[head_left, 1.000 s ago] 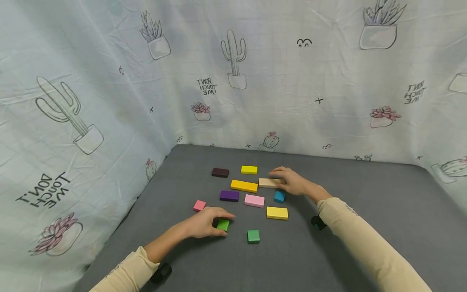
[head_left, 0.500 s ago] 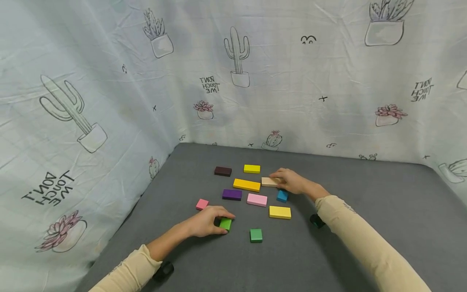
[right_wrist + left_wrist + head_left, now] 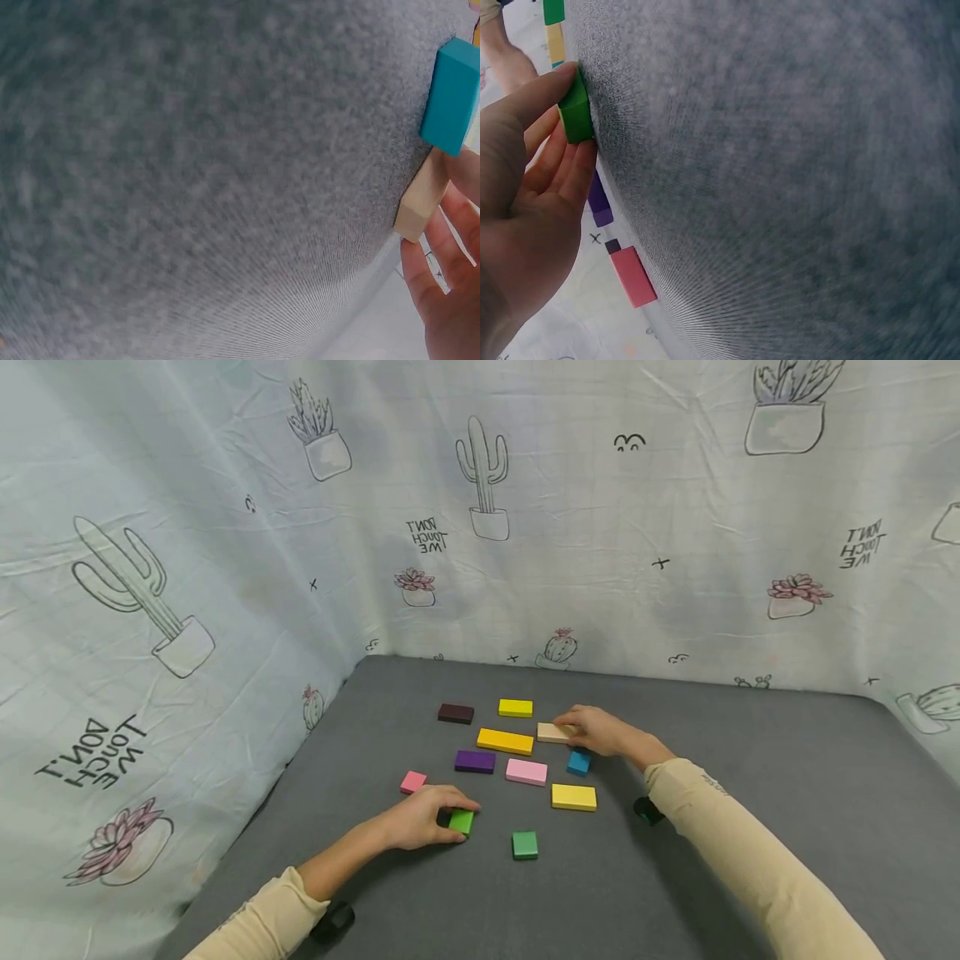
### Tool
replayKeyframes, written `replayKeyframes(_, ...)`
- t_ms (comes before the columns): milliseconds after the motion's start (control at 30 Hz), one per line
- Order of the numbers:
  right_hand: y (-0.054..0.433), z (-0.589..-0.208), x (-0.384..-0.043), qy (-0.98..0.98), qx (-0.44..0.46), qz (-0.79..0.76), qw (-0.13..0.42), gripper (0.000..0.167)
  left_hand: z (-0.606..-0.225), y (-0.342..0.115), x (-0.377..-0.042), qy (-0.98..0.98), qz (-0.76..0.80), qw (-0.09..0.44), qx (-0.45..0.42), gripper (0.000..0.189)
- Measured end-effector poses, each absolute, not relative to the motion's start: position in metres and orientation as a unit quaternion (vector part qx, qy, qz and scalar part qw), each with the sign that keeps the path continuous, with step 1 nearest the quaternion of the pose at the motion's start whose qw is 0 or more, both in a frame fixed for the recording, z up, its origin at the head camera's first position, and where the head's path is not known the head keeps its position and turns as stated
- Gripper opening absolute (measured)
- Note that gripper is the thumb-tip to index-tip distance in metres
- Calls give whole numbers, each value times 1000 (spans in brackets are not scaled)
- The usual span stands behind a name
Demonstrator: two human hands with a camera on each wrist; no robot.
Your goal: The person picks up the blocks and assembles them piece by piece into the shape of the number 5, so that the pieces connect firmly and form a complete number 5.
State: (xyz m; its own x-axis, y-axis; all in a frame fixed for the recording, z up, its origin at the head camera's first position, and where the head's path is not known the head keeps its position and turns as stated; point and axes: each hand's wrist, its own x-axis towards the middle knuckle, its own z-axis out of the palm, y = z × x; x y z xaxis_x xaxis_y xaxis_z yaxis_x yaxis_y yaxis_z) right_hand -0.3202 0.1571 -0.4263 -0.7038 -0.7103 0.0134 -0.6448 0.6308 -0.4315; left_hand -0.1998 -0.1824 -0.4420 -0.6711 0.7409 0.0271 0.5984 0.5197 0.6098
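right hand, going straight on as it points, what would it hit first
Past the wood block the hand holds, probably the orange block; depth is unclear, so perhaps the far yellow block.

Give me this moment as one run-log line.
left hand: holds light green block | right hand: holds tan block | near left: coral block | near right: blue block

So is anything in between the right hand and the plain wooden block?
Nothing visible: the right hand pinches the plain wooden block directly. The blue block is close by, nearer the person, not between them.
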Motion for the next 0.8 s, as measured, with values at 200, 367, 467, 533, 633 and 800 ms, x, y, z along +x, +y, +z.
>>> replayKeyframes(200,161,-427,-320,904,-365,-204,87,35,-442,-180,-200,863,301,122,386,40)
replayKeyframes(367,167,-427,-319,905,-362,-205,88,35,-442,-179,-200,863,303,129,383,40)
replayKeyframes(467,174,-426,-320,909,-358,-200,78,35,-442,-179,-200,863,305,132,380,40)
replayKeyframes(533,181,-424,-320,913,-350,-200,71,35,-441,-179,-200,864,306,132,377,40)
replayKeyframes(633,193,-422,-321,918,-337,-201,63,36,-441,-180,-200,866,306,131,374,40)
replayKeyframes(800,217,-419,-319,924,-321,-198,63,35,-440,-181,-199,871,304,136,360,41)
